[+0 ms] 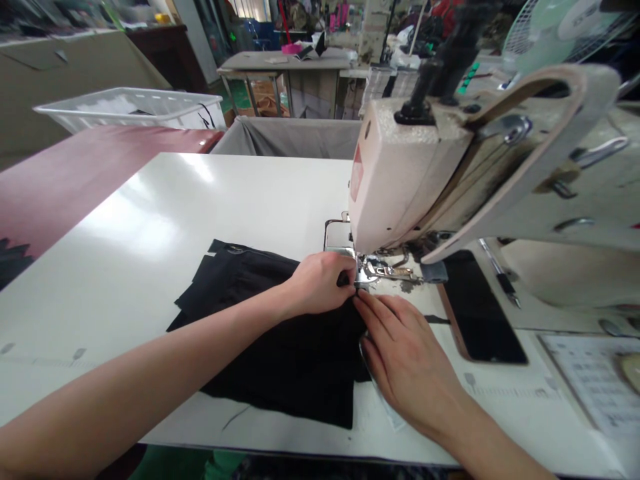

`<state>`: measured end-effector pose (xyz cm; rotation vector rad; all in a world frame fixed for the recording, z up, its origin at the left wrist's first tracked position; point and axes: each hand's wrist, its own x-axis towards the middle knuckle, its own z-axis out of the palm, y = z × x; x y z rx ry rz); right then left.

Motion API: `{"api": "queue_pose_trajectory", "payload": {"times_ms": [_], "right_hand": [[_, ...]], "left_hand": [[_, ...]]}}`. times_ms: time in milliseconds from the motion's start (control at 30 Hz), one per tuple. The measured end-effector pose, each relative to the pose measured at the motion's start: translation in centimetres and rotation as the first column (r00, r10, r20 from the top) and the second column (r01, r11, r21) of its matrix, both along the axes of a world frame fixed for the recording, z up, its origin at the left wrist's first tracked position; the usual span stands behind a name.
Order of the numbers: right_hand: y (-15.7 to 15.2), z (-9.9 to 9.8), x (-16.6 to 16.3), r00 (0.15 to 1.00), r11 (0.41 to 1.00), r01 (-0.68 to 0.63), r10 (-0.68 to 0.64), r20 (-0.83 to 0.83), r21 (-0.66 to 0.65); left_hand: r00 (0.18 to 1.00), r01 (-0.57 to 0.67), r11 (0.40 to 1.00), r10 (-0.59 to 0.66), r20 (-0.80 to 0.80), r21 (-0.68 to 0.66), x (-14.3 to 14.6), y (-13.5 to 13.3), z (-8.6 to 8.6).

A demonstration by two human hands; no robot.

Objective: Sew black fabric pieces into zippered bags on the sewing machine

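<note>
Black fabric (280, 347) lies on the white table (150, 233) in front of a cream sewing machine (450, 167). My left hand (320, 283) rests on the fabric with its fingers curled, pinching the cloth's edge just beside the presser foot (367, 270). My right hand (400, 347) lies flat with fingers stretched out, pressing the fabric's right edge; its fingertips point at the foot. The needle itself is hidden by the machine head.
A dark phone (477, 313) lies on the table right of the foot. Printed paper (595, 380) is at the far right. A white plastic basket (130, 107) and a grey cloth bin (295, 137) stand behind the table.
</note>
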<state>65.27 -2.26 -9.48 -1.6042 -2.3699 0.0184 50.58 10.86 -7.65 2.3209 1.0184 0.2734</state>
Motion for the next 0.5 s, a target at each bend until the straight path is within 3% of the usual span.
{"api": "queue_pose_trajectory", "payload": {"times_ms": [267,500], "right_hand": [[1.7,0.4,0.9,1.000,1.000,0.008,-0.007,0.023,-0.029],[2.4,-0.2,1.0,0.999,0.999,0.042,-0.042,-0.010,0.011]], "left_hand": [[0.995,-0.078,0.996,0.080,-0.067,0.046,0.9,1.6,0.1],[0.994,-0.060,0.997,0.065,-0.088,0.050,1.7,3.2,0.1]]}}
